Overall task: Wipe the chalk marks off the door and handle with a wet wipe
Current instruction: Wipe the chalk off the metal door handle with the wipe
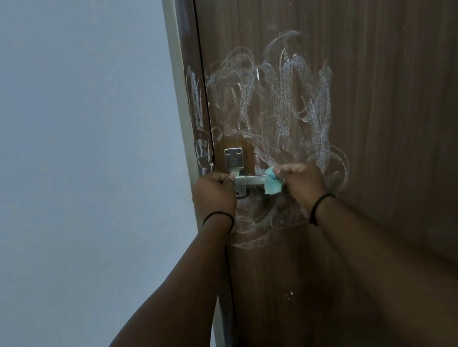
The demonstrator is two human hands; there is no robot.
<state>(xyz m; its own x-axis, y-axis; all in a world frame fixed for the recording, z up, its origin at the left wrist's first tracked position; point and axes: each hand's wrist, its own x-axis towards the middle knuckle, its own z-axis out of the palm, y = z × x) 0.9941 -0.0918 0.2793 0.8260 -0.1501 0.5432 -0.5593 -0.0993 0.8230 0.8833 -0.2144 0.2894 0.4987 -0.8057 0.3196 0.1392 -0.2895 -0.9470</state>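
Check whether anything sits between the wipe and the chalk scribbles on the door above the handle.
Nothing visible does. The right hand holds the wet wipe on the handle, and the door face up to the chalk marks is bare.

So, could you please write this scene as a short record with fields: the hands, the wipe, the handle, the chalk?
left hand: grips the left end of the handle
right hand: holds the wet wipe against the handle's right end
wet wipe: turquoise, crumpled
door handle: metal lever, horizontal, on a screwed plate
chalk marks: white scribbles across the brown door, above, beside and below the handle; some also on the door frame
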